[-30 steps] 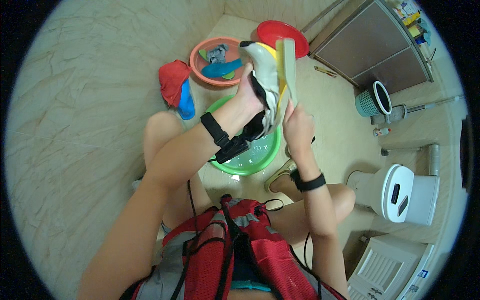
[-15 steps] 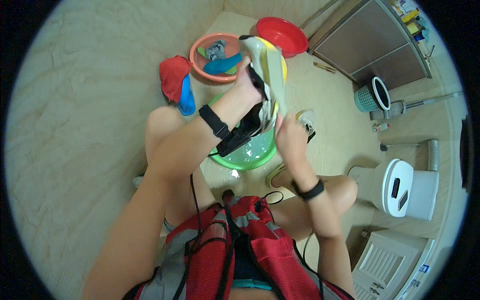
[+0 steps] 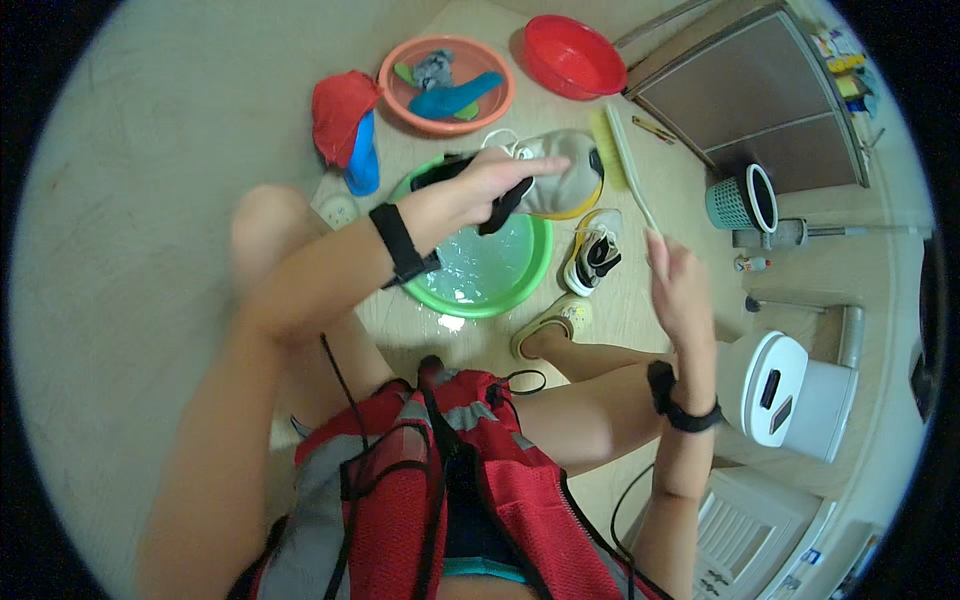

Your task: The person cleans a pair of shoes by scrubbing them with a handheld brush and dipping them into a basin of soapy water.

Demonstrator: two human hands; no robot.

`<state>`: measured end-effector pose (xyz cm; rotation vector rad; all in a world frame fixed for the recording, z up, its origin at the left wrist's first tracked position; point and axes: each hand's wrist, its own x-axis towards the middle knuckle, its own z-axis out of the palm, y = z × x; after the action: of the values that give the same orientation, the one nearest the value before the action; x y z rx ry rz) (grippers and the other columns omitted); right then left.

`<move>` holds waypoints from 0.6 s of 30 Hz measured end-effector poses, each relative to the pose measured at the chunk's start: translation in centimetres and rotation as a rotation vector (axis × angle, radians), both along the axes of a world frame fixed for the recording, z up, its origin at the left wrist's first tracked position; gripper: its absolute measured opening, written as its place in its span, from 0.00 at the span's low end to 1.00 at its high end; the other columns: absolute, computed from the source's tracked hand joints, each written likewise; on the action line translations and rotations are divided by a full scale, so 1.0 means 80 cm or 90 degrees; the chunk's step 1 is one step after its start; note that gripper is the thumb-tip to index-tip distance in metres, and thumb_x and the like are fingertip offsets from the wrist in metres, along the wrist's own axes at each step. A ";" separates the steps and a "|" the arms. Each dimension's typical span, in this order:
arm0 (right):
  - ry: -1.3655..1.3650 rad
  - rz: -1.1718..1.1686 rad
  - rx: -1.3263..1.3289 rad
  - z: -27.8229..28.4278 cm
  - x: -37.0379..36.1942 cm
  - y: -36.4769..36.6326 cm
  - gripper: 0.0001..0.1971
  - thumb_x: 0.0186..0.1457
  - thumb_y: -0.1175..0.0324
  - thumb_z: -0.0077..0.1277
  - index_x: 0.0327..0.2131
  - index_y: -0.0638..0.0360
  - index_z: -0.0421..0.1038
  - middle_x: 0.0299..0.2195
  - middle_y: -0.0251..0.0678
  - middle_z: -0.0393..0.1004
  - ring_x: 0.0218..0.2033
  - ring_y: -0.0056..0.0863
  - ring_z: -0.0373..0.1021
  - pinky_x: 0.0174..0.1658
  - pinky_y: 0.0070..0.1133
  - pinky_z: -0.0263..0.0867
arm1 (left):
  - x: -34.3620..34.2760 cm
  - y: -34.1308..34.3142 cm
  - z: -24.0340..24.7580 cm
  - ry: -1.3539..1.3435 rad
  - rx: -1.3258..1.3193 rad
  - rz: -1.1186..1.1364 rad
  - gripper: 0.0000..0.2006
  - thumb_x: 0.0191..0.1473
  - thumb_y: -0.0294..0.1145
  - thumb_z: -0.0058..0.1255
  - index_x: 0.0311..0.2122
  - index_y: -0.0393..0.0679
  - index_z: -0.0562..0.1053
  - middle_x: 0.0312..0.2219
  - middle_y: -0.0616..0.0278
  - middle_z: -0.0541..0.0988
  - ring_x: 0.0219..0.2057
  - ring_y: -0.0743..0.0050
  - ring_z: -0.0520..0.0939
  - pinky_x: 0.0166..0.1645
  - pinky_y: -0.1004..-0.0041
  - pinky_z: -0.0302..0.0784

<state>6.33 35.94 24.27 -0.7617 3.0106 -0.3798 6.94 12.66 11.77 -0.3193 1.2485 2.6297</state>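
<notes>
My left hand [image 3: 497, 180] grips a grey and white sneaker [image 3: 570, 178] with a yellow sole edge, one finger stretched along its upper. The sneaker is held over the rim of a green basin [image 3: 543, 262] of water, its toe pointing right. In my right hand [image 3: 682, 285], closed around the end of its long pale handle, is a scrubbing brush [image 3: 622, 145]; its yellowish bristles face the sneaker's toe, a small gap apart. A second sneaker [image 3: 597, 252], with a dark opening, stands on the floor right of the basin.
Beyond the green basin are an orange basin [image 3: 392, 108] holding blue and grey items and a red basin [image 3: 553, 77]. A red and blue item [image 3: 345, 125] lies at left. A teal basket [image 3: 731, 205], a bottle [image 3: 752, 264] and a toilet [image 3: 775, 400] are at right.
The sneaker has swung down and turned from sole edge toward me to upper showing. My right hand has moved away to the right and lower, the brush coming off the sneaker.
</notes>
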 end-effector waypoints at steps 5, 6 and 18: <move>-0.178 0.076 0.067 -0.018 0.007 0.024 0.23 0.59 0.55 0.38 0.20 0.66 0.67 0.16 0.54 0.64 0.20 0.53 0.64 0.24 0.36 0.60 | 0.039 -0.032 -0.012 0.086 -0.452 -0.051 0.25 0.31 0.29 0.67 0.39 0.38 0.71 0.32 0.64 0.75 0.34 0.77 0.75 0.40 0.75 0.70; -0.188 0.097 0.075 -0.024 0.008 0.016 0.23 0.59 0.55 0.38 0.20 0.66 0.67 0.16 0.54 0.64 0.20 0.52 0.65 0.25 0.36 0.60 | 0.044 -0.033 -0.018 0.107 -0.441 -0.048 0.25 0.30 0.28 0.67 0.39 0.38 0.71 0.32 0.64 0.75 0.34 0.77 0.75 0.40 0.75 0.70; -0.306 0.232 0.106 -0.102 0.033 -0.002 0.26 0.59 0.54 0.35 0.19 0.67 0.69 0.17 0.54 0.68 0.22 0.52 0.68 0.29 0.40 0.64 | 0.080 -0.044 -0.088 0.304 -0.626 -0.105 0.34 0.19 0.42 0.71 0.33 0.29 0.71 0.29 0.51 0.77 0.28 0.68 0.76 0.37 0.72 0.71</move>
<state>9.00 35.77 16.14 -1.0076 2.3654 -0.2499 13.31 9.15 4.70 0.2920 2.5248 1.8007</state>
